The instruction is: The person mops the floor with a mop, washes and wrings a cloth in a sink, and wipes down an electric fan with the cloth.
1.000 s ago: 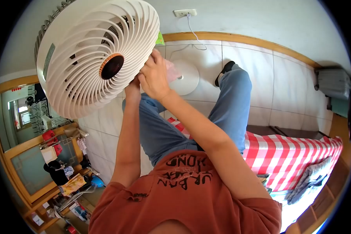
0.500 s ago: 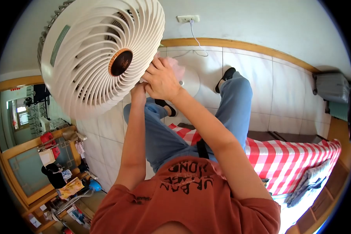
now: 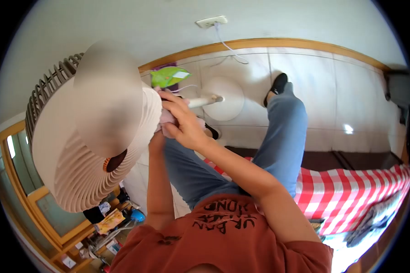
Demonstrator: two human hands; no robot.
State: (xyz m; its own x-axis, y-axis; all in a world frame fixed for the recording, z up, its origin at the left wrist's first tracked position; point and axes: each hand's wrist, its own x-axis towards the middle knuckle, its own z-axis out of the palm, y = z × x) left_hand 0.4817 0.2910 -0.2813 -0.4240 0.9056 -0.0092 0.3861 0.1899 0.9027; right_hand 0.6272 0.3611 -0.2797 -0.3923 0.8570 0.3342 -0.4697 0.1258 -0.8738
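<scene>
The large white fan head (image 3: 73,168) fills the left side, tilted, with a blurred oval patch over part of its spiral grille. My right hand (image 3: 184,120) is at its right edge, fingers bent over a pale pink cloth (image 3: 168,117). My left hand (image 3: 157,140) is lower, beside the fan's rim; its fingers are hidden behind the cloth and the fan. A white pole (image 3: 198,102) runs from behind my right hand to the round white base (image 3: 232,107) on the floor.
A green packet (image 3: 168,76) lies near the wall past the fan. A cord hangs from the wall socket (image 3: 211,21). My legs straddle a seat with a red-and-white checked cloth (image 3: 341,191). A grey case (image 3: 398,88) stands far right; a cluttered shelf (image 3: 107,236) is lower left.
The fan head has shifted down and left in view and shows its pole. The green packet has come into fuller view. Both hands remain at the fan's right edge, now slightly lower.
</scene>
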